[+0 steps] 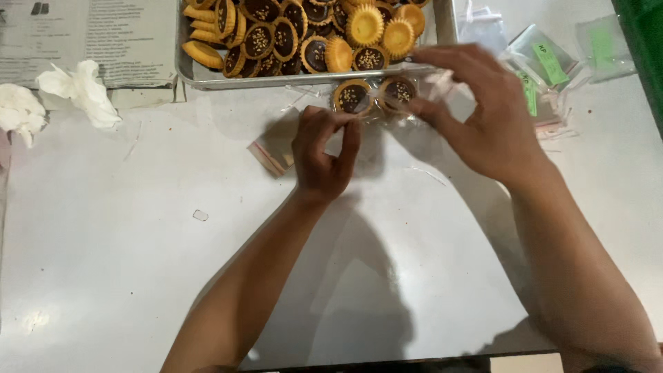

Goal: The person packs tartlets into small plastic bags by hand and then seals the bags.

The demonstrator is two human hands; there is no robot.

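My left hand and my right hand together hold a small clear plastic bag just above a white table. Two round chocolate-filled tarts sit side by side inside the bag. My left fingers pinch the bag's left end; my right thumb and fingers pinch its right end next to the second tart. A metal tray directly behind the bag is piled with several more yellow tarts, some filled with chocolate and sprinkles.
Empty clear bags with green labels lie at the back right. Another small bag lies under my left hand. Crumpled white tissues and a printed sheet are at the back left.
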